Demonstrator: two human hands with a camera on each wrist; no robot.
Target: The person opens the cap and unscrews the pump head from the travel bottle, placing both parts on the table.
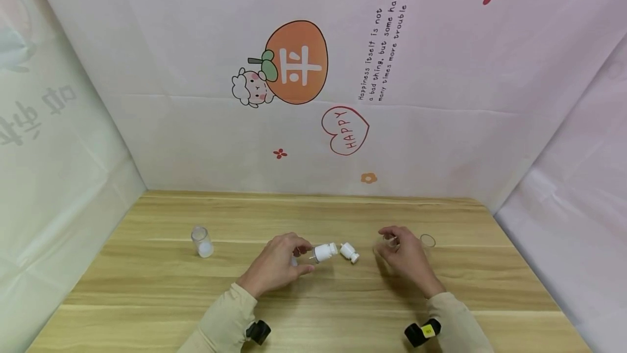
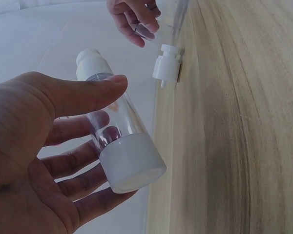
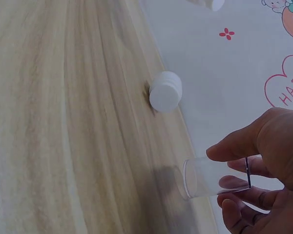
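Observation:
A clear pump bottle with a white base and white pump top (image 2: 132, 163) is gripped in my left hand (image 1: 278, 261). In the left wrist view the thumb lies across its upper body and the fingers curl behind. The bottle tilts, its white top pointing right in the head view. My right hand (image 1: 405, 258) pinches a clear cylindrical cap (image 3: 205, 178) between thumb and fingers, just above the table. Between the two hands a separate white pump head (image 1: 349, 253) lies on its side, nearer the left hand's bottle.
A clear bottle body with a white bottom (image 1: 202, 242) is on the wooden table (image 1: 161, 298) at the left. To the right of my right hand lies a clear round piece (image 1: 428, 240), its rim showing. A printed white cloth (image 1: 196, 141) rises behind the table.

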